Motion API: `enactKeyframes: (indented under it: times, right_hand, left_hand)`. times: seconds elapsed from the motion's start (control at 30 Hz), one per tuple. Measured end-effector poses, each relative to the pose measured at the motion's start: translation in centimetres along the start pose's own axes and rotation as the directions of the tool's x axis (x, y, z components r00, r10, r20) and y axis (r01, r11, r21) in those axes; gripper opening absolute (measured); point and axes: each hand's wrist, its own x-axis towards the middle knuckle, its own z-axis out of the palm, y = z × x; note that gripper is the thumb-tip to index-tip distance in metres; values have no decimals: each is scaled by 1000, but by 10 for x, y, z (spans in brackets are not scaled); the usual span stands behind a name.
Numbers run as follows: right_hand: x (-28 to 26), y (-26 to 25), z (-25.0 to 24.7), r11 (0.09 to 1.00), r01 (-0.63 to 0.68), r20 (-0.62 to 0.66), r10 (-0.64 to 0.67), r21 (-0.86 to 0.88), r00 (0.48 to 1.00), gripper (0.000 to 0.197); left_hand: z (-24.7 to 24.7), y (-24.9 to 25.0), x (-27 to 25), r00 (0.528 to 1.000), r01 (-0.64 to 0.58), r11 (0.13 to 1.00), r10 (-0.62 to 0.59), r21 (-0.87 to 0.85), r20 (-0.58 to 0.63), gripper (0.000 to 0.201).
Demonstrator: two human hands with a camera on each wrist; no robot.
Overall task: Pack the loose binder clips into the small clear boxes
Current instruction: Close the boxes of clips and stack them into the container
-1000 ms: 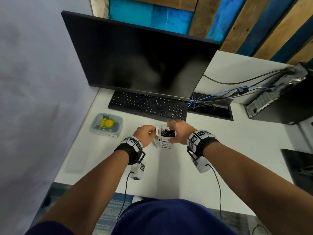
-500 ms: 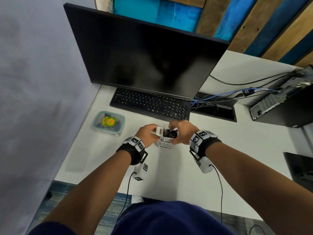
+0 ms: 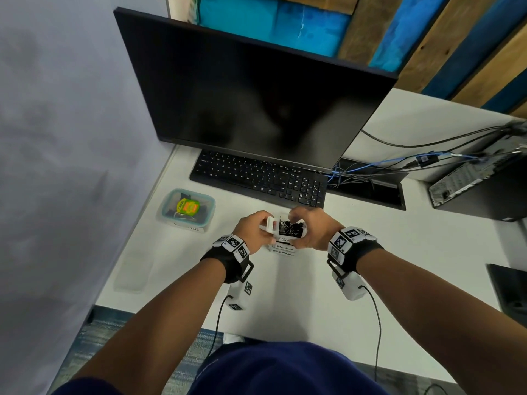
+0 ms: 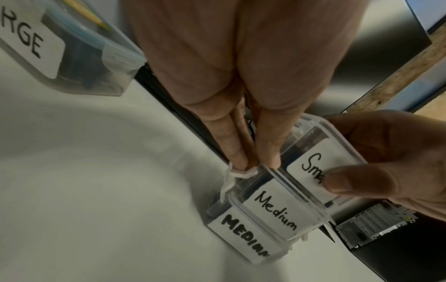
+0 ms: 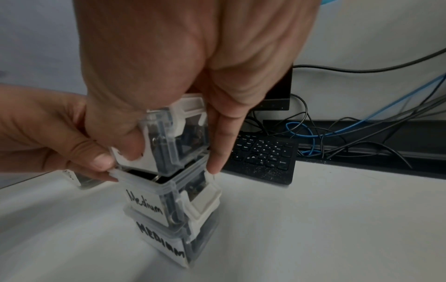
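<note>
Three small clear boxes stand stacked on the white desk: a bottom box [image 4: 241,234] and a middle box [image 5: 154,202], both labelled Medium, and a top box [image 3: 289,229] labelled Small. Black binder clips show through the top box's lid. My right hand [image 3: 299,232] grips the top box, thumb [image 4: 342,183] on its label and index finger [image 5: 217,148] down the far side. My left hand [image 3: 263,228] pinches the white latch flap [image 4: 241,172] on the top box's left side. No loose clips are visible on the desk.
A bigger clear container [image 3: 186,209] labelled Large stands to the left, holding a green and orange item. A black keyboard [image 3: 259,178] and monitor [image 3: 251,89] lie just beyond the stack. Cables [image 3: 370,169] and a computer case [image 3: 482,181] sit at the right.
Both hands have stayed on the top box of the stack. The head view has shifted slightly; the stack has not moved.
</note>
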Motion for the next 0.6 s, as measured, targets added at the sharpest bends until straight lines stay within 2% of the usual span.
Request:
enactKeyframes:
  times: [0.17, 0.33, 0.43, 0.53, 0.6]
  right_hand:
    - [2, -1, 3, 999, -20, -6, 19, -42, 1000, 57]
    - [4, -7, 4, 999, -31, -22, 30, -35, 999, 54]
    - [-1, -2, 1, 990, -48, -55, 56, 132, 997, 53]
    - [-13, 18, -6, 916, -104, -243, 211, 388, 947, 52]
    - [-23, 39, -6, 907, -157, -309, 290, 390, 906, 54]
  left_hand:
    - [4, -4, 0, 1000, 9, 1000, -9, -12, -20, 40]
    - [6, -5, 0, 999, 16, 998, -14, -63, 35, 70]
    - [10, 2, 2, 998, -20, 999, 22, -28, 65, 88]
    - [11, 1, 3, 994, -24, 999, 22, 27, 105, 80]
    - [11, 1, 3, 993, -43, 996, 33, 81, 113, 73]
